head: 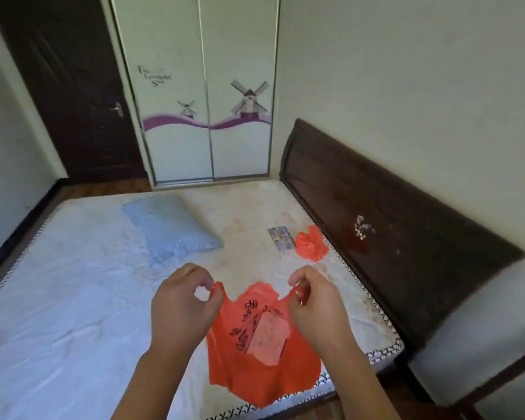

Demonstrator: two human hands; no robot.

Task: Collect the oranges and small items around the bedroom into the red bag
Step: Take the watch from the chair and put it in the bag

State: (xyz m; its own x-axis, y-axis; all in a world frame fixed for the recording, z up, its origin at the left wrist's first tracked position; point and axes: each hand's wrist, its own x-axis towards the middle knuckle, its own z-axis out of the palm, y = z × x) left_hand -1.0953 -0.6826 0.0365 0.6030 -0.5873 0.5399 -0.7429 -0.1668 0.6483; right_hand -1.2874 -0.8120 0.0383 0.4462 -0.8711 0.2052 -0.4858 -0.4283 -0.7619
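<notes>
A red plastic bag [255, 368] with black printing hangs over the near corner of the bed. My left hand [182, 307] pinches its left handle and my right hand [315, 307] pinches its right handle, holding the bag up between them. A pale rectangular packet [267, 341] shows through the bag's thin plastic. Farther back on the mattress lies a small colourful card packet [281, 239], and beside it a crumpled red bag [311, 244]. No oranges are in view.
The mattress [73, 298] carries a light blue pillow [170, 228]. A dark wooden headboard [391, 237] runs along the right. A white sliding wardrobe [206, 101] and a dark door [73, 86] stand beyond the bed.
</notes>
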